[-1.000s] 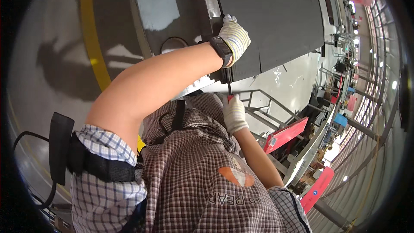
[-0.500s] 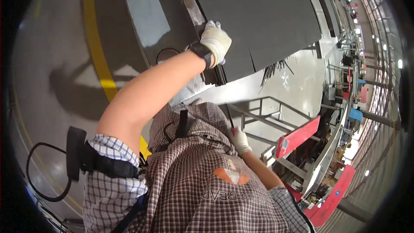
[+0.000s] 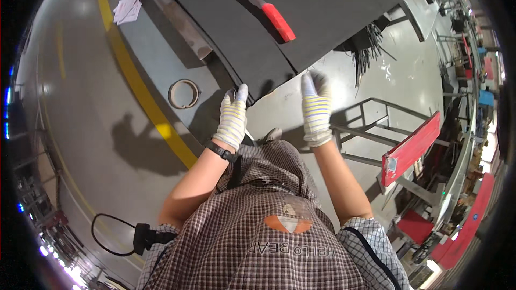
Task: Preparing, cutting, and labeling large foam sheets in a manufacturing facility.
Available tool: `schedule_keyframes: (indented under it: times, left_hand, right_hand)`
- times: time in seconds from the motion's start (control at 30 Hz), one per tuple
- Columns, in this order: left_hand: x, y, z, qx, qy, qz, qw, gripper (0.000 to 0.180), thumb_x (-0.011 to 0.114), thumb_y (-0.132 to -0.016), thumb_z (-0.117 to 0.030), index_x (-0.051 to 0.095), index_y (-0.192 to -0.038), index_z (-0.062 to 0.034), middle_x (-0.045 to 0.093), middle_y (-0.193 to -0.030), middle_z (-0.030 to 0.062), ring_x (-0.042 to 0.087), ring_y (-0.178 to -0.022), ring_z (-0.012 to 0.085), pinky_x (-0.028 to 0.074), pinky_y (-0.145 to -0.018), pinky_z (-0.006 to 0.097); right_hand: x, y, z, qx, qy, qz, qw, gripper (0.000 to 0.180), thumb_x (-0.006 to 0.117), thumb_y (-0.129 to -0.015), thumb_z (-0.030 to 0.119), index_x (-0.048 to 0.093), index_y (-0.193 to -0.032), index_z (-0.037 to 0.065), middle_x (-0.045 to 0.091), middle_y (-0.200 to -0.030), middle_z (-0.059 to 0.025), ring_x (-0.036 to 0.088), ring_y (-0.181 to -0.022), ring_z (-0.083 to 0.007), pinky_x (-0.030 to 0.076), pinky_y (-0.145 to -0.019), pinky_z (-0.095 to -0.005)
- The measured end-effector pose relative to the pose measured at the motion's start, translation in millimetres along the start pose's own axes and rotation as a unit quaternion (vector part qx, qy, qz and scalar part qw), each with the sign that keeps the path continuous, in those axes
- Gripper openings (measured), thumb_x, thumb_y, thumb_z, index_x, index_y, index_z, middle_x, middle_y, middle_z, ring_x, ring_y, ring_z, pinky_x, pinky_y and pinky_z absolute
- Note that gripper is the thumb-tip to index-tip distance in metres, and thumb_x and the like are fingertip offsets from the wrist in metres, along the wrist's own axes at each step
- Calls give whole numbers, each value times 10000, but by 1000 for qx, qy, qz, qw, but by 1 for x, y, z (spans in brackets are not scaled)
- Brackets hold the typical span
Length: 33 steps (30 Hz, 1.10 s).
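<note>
A large stack of black sheets (image 3: 333,5) spreads before me, its near corner pointing at my body. My left hand (image 3: 233,121), in a striped white glove, is at that corner, its thumb and fingers closed on the edge. Just off the near edge is my right hand (image 3: 317,113), gloved alike, thumb stretched up and fingers apart, partly in shadow; nothing shows in it. On top of the sheets lies a knife (image 3: 278,23) with a red handle and a long blade. A narrow slit runs from near its handle to the front edge.
A tape roll (image 3: 184,94) and crumpled paper (image 3: 128,8) lie on the grey surface at left. Black offcut strips (image 3: 366,51) hang under the sheets at right. A metal frame with a red panel (image 3: 411,147) stands to my right. A yellow line (image 3: 134,94) crosses the floor.
My left hand has drawn back from the sheet's left edge to its near corner. My right hand has risen from my side to the front edge. The knife now lies on the sheets.
</note>
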State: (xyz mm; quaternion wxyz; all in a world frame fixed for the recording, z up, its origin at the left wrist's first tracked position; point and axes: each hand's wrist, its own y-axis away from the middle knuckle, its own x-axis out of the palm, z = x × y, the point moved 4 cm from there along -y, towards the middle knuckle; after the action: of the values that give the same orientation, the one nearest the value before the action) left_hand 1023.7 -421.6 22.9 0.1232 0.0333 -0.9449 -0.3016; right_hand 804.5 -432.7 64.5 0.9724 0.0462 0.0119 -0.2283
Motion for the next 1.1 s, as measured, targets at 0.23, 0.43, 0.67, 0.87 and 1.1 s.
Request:
schedule_keyframes:
  times: [0.23, 0.43, 0.67, 0.87, 1.1]
  left_hand:
    - [11, -17, -7, -38, -38, -79, 995, 692, 508, -943, -583, 555, -1262, 29, 599, -1201, 123, 546, -1064, 226, 451, -942, 360]
    - [13, 1, -21, -32, -5, -96, 995, 666, 506, -959, -558, 547, -1253, 38, 604, -1220, 109, 591, -1041, 226, 483, -927, 343]
    - [22, 7, -18, -69, 31, -91, 993, 584, 518, -948, -569, 499, -1332, -128, 559, -1316, 37, 528, -1187, 239, 422, -1010, 503]
    - [69, 62, 13, -15, 40, -19, 999, 661, 474, -959, -598, 423, -1406, -114, 466, -1413, 59, 412, -1316, 207, 371, -1076, 483]
    - [59, 48, 32, -72, 185, -15, 980, 653, 516, -957, -553, 418, -1422, -104, 482, -1419, 57, 442, -1302, 208, 337, -1114, 428]
  right_hand:
    - [62, 12, -57, 332, -89, -18, 939, 777, 797, -788, 417, 451, -1319, -33, 605, -1040, -79, 583, -867, -161, 498, -670, -326]
    - [77, 21, -68, 335, -155, 3, 929, 783, 842, -744, 371, 484, -1233, -125, 607, -1153, -163, 568, -1006, -240, 469, -911, -337]
    - [71, 27, -77, 368, -109, 36, 923, 828, 808, -731, 475, 529, -1247, -110, 618, -1190, -250, 599, -1107, -277, 437, -959, -357]
    - [-1, 48, -49, 347, -199, 18, 916, 507, 811, -799, 272, 597, -1121, -55, 679, -981, -98, 634, -815, -180, 523, -726, -308]
    - [10, 61, -54, 412, -259, 72, 870, 660, 813, -791, 182, 480, -1345, 48, 590, -1243, -82, 561, -1109, -224, 459, -947, -346]
